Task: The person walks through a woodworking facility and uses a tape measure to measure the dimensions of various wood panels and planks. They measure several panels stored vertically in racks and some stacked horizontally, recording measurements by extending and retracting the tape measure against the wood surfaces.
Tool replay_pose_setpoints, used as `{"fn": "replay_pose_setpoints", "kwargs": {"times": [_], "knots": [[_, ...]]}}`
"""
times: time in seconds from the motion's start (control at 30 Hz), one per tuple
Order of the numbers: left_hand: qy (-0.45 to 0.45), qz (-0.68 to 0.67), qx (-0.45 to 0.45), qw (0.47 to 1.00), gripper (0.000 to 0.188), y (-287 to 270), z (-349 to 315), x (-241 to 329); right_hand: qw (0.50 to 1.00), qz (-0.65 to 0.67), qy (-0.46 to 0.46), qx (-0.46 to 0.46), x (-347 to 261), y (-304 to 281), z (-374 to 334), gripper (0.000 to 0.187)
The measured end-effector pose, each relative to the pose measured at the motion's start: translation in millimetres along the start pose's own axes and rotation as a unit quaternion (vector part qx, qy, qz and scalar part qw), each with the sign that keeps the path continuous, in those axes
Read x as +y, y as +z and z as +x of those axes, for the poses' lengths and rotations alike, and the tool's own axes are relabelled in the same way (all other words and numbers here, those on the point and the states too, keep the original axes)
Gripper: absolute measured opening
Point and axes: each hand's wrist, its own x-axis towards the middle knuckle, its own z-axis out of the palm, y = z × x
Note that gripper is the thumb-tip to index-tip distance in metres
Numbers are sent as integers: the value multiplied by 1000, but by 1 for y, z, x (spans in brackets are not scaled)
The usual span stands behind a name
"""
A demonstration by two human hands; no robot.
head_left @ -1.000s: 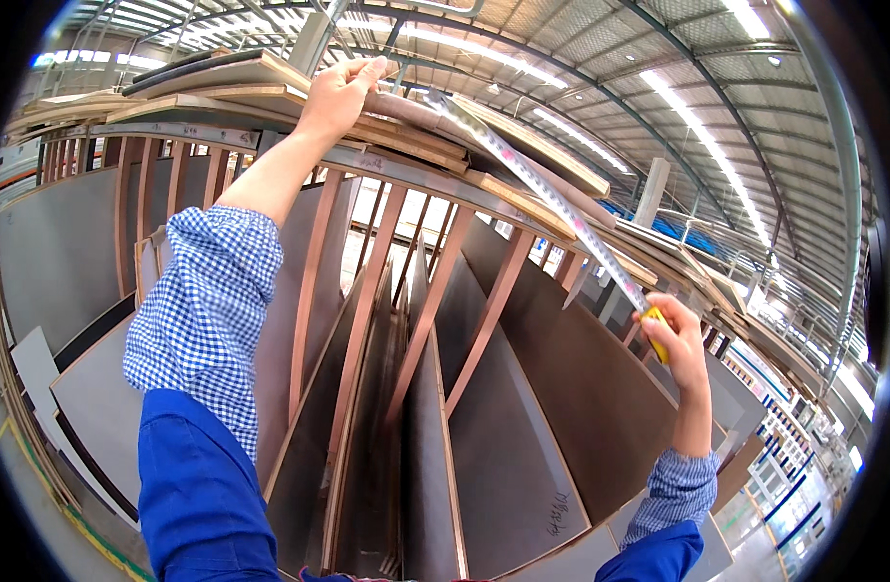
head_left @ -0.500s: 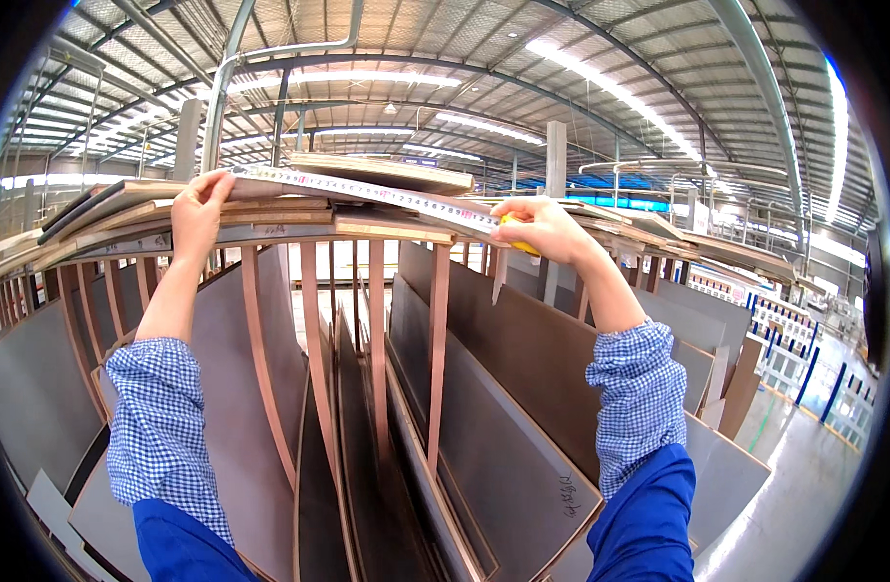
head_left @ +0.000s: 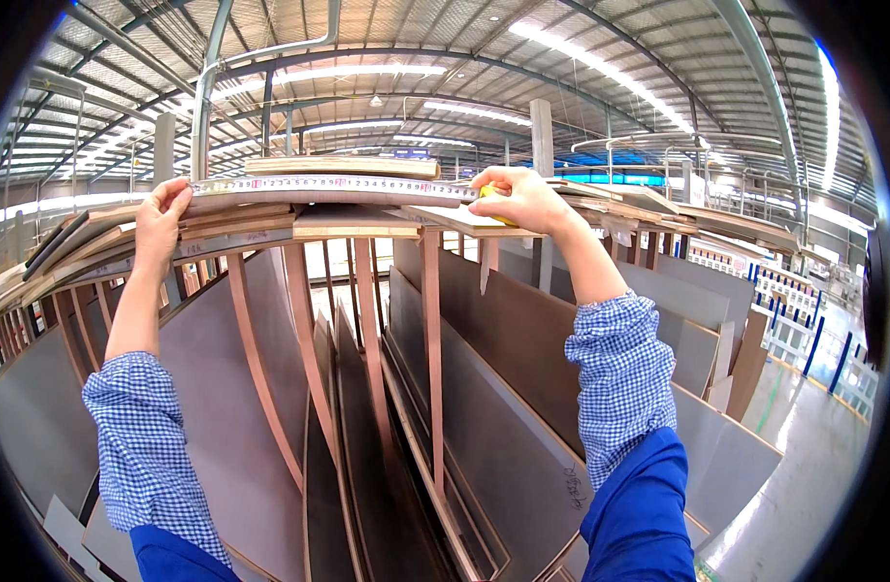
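Note:
A tape measure's pale blade (head_left: 338, 184) stretches nearly level between my two hands, along the long edge of a board (head_left: 314, 200) on top of the rack. My left hand (head_left: 161, 221) pinches at the left end of the blade, by the board's left corner; the blade's very tip is hidden by my fingers. My right hand (head_left: 524, 202) is closed round the yellow tape measure case (head_left: 487, 193) near the board's right end. Only a little of the case shows between the fingers.
More flat boards lie stacked on the rack top, with light-edged boards (head_left: 357, 225) beneath. Reddish-brown upright bars (head_left: 432, 339) divide the rack below. Large grey panels (head_left: 226, 378) lean between them. To the right are blue-and-white barriers (head_left: 804, 349) on a shiny floor (head_left: 755, 504).
The blade, which sloped down to the right, now runs almost level along the board's edge. Both hands sit further left in view; the right is slightly higher.

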Motion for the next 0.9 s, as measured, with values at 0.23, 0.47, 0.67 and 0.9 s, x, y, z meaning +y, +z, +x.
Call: {"fn": "replay_pose_setpoints", "kwargs": {"times": [0.23,0.47,0.67,0.9], "knots": [[-4,52,-31,998,31,-1,-1,10,998,-22,-48,24,11,3,1,40],[8,60,-33,998,29,-3,0,3,997,-24,-66,43,16,12,-7,41],[29,135,7,990,27,3,-3,17,989,-83,-89,84,9,10,-15,40],[64,145,50,986,26,-13,-40,49,992,-5,-99,74,1,20,-53,37]]}}
